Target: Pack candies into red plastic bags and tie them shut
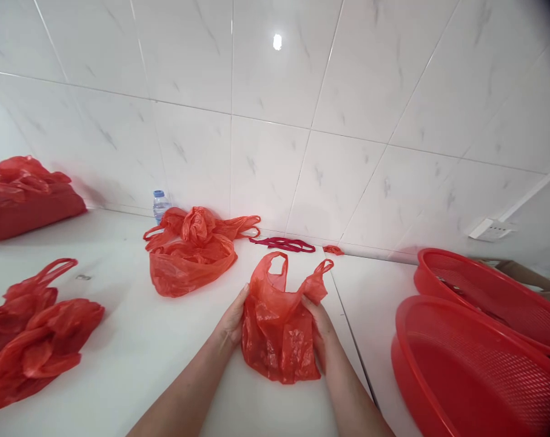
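Observation:
A red plastic carrier bag (281, 331) stands in front of me on the white table, its two loop handles pointing up. Several packed items show faintly through its thin film, but I cannot make out what they are. My left hand (233, 315) grips the bag's left side, the thumb along the outside and the other fingers hidden by the plastic. On the opposite side my right hand (319, 321) holds the bag just below the right handle, its fingers partly covered by the film.
Behind the bag lie another red carrier bag (190, 264), a water bottle (160, 206) and a dark red strap (286, 244). More red bags (42, 340) rest at left, with a bulky red bundle (29, 206) by the wall. Red plastic baskets (432, 370) stand at right.

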Demonstrator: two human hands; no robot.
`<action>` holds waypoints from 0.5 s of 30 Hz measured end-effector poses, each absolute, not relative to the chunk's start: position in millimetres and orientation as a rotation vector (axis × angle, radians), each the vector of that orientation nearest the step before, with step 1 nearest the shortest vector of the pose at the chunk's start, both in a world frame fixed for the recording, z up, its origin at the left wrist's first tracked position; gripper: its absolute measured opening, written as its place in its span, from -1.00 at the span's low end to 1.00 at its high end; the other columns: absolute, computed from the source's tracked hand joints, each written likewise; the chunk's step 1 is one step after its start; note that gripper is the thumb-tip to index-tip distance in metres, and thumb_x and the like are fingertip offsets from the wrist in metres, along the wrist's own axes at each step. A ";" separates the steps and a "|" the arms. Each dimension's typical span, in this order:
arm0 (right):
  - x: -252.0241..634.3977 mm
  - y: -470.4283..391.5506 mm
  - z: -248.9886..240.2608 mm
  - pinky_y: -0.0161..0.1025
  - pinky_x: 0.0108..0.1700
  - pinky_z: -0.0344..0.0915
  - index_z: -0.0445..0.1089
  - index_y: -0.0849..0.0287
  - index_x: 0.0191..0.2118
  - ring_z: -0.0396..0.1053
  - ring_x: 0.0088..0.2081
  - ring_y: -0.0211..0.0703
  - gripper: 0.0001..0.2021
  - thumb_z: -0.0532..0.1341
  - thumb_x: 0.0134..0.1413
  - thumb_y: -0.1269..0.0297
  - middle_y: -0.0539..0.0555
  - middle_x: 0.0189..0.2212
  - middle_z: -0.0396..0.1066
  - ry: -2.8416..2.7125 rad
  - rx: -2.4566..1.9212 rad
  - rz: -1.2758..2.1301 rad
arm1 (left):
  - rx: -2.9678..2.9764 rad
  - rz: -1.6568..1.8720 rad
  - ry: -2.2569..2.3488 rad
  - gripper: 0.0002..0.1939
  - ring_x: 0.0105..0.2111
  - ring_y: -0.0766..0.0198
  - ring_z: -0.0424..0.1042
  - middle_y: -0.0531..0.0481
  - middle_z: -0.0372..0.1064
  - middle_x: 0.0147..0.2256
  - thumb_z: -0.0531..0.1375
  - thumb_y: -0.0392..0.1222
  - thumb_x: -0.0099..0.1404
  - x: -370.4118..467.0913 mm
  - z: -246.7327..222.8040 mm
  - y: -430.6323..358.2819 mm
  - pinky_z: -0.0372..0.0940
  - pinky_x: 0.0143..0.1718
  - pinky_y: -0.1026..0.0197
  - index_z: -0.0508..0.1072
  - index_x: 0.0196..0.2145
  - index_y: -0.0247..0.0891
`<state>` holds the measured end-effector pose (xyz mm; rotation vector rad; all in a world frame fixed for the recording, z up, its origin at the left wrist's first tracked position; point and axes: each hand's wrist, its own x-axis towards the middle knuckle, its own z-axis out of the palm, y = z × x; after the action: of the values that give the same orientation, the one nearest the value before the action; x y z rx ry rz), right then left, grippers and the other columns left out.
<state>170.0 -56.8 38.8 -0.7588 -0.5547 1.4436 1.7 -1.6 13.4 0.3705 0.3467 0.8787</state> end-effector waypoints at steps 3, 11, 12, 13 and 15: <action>174.7 -51.0 34.4 -0.09 -0.08 0.31 0.42 0.12 -0.19 0.43 -0.13 0.02 -0.70 0.33 -0.11 0.18 0.09 -0.24 0.50 -0.558 -0.749 1.473 | 0.476 0.707 0.299 -0.55 -0.10 0.01 0.44 -0.23 0.48 -0.19 0.18 0.05 0.20 0.7 14.3 -4.6 0.29 -0.02 0.06 0.40 -0.07 -0.32; 190.9 -46.2 15.3 -0.10 -0.15 0.33 0.39 0.16 -0.37 0.44 -0.27 -0.02 -0.87 0.21 -0.08 0.24 0.08 -0.37 0.50 -0.330 -0.750 1.691 | 0.444 0.895 0.527 -0.74 -0.24 0.05 0.50 -0.15 0.50 -0.32 0.25 -0.28 0.12 2.6 15.7 1.1 0.35 -0.12 0.06 0.41 -0.19 -0.32; 191.5 -46.0 14.0 -0.11 -0.16 0.33 0.38 0.15 -0.41 0.44 -0.29 -0.03 -0.91 0.20 -0.10 0.28 0.07 -0.41 0.49 -0.313 -0.753 1.665 | 0.405 0.931 0.556 -0.75 -0.26 0.06 0.51 -0.15 0.50 -0.33 0.25 -0.26 0.12 3.1 14.7 2.5 0.37 -0.14 0.06 0.40 -0.20 -0.32; 191.8 -45.6 13.3 -0.11 -0.17 0.34 0.36 0.14 -0.45 0.43 -0.32 -0.04 -0.95 0.20 -0.12 0.30 0.05 -0.44 0.48 -0.312 -0.751 1.634 | 0.371 0.952 0.574 -0.75 -0.27 0.06 0.51 -0.15 0.49 -0.33 0.26 -0.24 0.12 3.6 13.5 3.6 0.37 -0.15 0.06 0.40 -0.21 -0.32; 191.4 -44.3 13.5 -0.12 -0.18 0.34 0.34 0.13 -0.49 0.42 -0.33 -0.05 -0.94 0.19 -0.12 0.29 0.05 -0.46 0.46 -0.340 -0.736 1.570 | 0.318 0.971 0.592 -0.76 -0.28 0.07 0.51 -0.15 0.49 -0.34 0.26 -0.22 0.12 4.1 11.5 5.1 0.38 -0.16 0.05 0.39 -0.23 -0.32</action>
<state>191.4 -44.3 13.5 -0.7356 -0.3402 1.5703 4.1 5.1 11.5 0.3184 0.5923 0.9714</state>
